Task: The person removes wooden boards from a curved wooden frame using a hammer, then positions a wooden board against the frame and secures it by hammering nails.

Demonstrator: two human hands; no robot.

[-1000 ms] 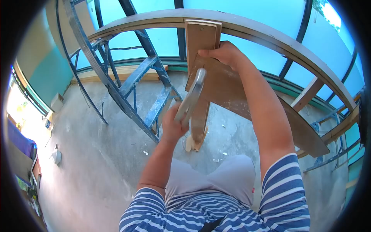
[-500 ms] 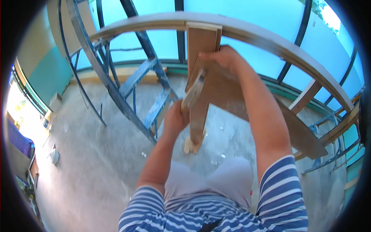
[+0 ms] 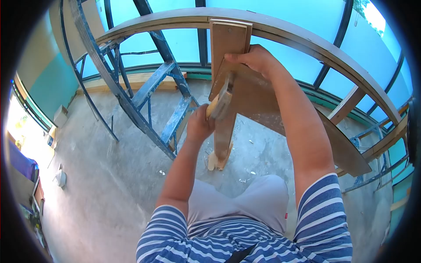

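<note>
My left hand (image 3: 201, 123) is closed around the pale wooden handle of a hammer (image 3: 225, 100). Its metal head lies close in front of an upright wooden post (image 3: 222, 127); whether they touch I cannot tell. My right hand (image 3: 258, 60) grips the upper edge of a wide brown board (image 3: 258, 98), its thumb resting on the near face and its other fingers mostly hidden behind. This board slants down to the right from the post. A short wooden piece (image 3: 229, 37) at the post's top meets a long wooden rail (image 3: 175, 22).
A paint-spotted blue stepladder (image 3: 151, 87) stands left of the post, and another ladder (image 3: 372, 133) is at the far right. Tall windows (image 3: 272, 26) line the back. Small scraps lie on the concrete floor (image 3: 114, 175). Timber (image 3: 131, 82) runs along the wall.
The hammer has tilted slightly and shows more of its handle. My left hand has risen a little. My right hand has shifted slightly up along the board. The view has moved a little.
</note>
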